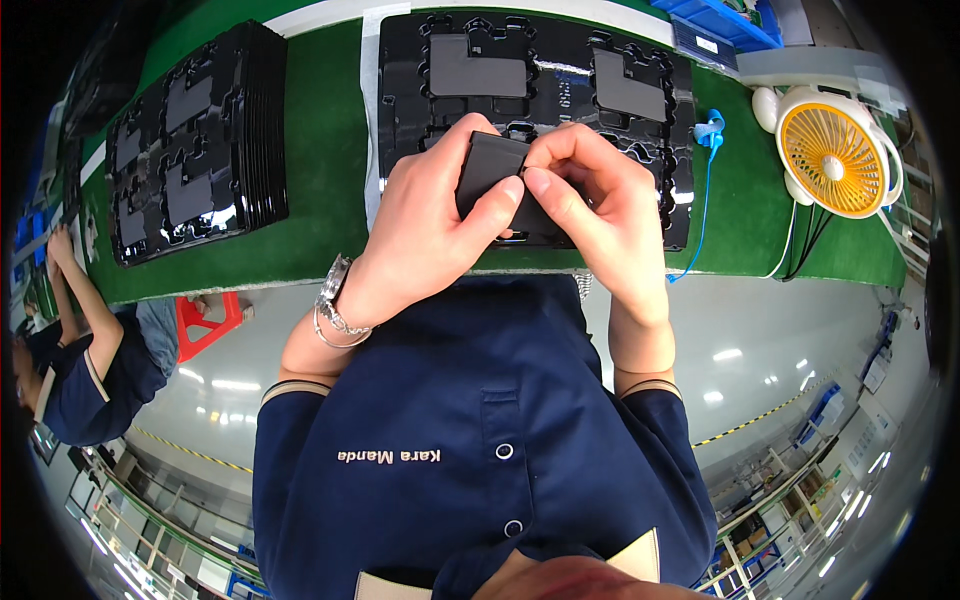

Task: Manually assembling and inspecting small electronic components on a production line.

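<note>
- Gripping a flat black piece (490,165) in the left hand (425,215);
- Pinching its right edge with the right hand (600,195);
- Holding it above a black molded plastic tray (400,90) on a green tabletop (325,130);
- Wearing a silver-toned wristwatch (335,280) on the left wrist;

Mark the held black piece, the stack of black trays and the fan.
Black piece (488,165): head view, on its flat upper face.
Stack of black trays (195,141): head view, on the top tray, near its middle.
Fan (832,167): head view, on its hub.
</note>
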`<state>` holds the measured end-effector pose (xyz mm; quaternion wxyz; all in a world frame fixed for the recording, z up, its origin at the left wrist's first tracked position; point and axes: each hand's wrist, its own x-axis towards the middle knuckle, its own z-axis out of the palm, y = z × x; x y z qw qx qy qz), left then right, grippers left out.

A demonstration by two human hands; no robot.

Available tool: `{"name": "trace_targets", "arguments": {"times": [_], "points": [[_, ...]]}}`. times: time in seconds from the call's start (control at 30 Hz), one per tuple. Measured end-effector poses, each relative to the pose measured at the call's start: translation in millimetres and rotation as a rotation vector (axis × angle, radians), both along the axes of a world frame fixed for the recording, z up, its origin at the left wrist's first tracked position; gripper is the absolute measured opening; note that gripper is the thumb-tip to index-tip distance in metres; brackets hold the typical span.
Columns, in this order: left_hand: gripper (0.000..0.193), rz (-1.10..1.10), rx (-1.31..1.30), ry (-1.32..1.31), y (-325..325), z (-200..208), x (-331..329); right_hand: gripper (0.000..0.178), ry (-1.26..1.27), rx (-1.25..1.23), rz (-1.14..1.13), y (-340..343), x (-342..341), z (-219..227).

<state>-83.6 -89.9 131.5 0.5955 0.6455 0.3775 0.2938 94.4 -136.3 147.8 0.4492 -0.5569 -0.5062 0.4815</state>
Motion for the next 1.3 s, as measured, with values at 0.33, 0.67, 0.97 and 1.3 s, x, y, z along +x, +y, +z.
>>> {"name": "trace_targets", "arguments": {"times": [0.33, 0.67, 0.97, 1.3], "points": [[0.018, 0.019, -0.031, -0.044, -1.2, 3.7, 1.3, 0.013, 0.171, -0.005, 0.037, 1.4, 2.5, -6.4], [0.018, 0.01, 0.123, 0.064, -4.7, 3.1, -1.8, 0.01, 0.537, -0.146, 0.047, 2.5, 1.8, -23.0], [0.019, 0.086, -0.089, -0.008, -11.7, 1.2, 0.8, 0.025, 0.145, -0.068, 0.133, -13.9, 24.0, -10.8], [0.039, 0.198, 0.717, 0.688, -5.0, -21.3, -32.8, 0.017, -0.562, 0.151, -0.48, -52.7, 81.2, -31.7]]}}
